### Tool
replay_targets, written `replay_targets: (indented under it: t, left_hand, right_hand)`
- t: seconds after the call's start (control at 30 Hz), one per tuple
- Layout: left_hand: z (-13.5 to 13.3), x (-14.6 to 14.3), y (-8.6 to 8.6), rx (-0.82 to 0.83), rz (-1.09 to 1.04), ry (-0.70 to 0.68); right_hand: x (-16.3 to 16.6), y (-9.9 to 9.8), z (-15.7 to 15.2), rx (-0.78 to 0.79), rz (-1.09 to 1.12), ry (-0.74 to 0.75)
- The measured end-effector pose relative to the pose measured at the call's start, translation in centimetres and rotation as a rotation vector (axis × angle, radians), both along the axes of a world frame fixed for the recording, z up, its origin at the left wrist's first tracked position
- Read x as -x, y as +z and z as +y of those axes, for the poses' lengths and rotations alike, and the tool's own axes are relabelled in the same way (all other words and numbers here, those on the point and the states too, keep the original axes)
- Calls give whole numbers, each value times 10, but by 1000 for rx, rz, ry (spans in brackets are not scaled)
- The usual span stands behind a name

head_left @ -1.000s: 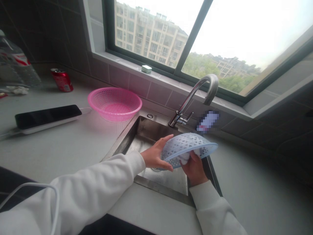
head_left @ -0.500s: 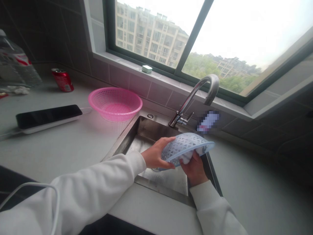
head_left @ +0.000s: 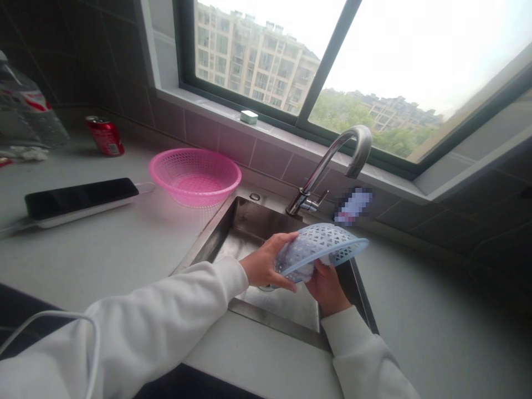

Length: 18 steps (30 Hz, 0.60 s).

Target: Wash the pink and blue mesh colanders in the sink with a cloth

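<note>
There is room to pass below the blue plastic basket (head_left: 320, 249), over the stainless steel sink (head_left: 266, 216). The chrome faucet (head_left: 320, 172) stands in the way behind, and the pink plastic basket (head_left: 194, 177) blocks the left corner.

far-left worktop (head_left: 95, 260): plastic bottle (head_left: 29, 105), red can (head_left: 105, 136), crumpled white tissue (head_left: 29, 153) | left: black phone (head_left: 81, 190) on white power strip (head_left: 75, 209), pink basket (head_left: 194, 177) beside steel sink (head_left: 249, 221) | far: steel tap (head_left: 322, 172), small soap box (head_left: 249, 116) on windowsill (head_left: 208, 100), window (head_left: 322, 58) showing apartment block (head_left: 253, 61), trees (head_left: 341, 113) | right of tap: pixelated patch (head_left: 354, 205)
</note>
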<state>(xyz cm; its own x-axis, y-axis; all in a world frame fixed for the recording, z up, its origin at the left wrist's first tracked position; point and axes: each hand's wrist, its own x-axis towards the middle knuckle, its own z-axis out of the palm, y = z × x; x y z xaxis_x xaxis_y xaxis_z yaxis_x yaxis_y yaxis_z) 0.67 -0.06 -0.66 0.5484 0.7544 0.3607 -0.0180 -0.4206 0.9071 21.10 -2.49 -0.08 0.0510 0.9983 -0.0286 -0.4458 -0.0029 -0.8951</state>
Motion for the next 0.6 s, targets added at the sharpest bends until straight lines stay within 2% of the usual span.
replay_targets:
  t: [0.13, 0.27, 0.47, 0.6]
  left_hand:
    - [2, 3, 0, 24, 30, -14]
    - [-1, 4, 2, 83, 70, -24]
    - [-8, 5, 10, 61, 37, -9]
    - [-7, 7, 12, 59, 29, -42]
  right_hand:
    - [-13, 2, 5, 21, 74, -69]
    - [-26, 4, 10, 51, 137, -63]
    - [-8, 1, 6, -27, 67, -27]
    - [-3, 0, 5, -26, 55, -63]
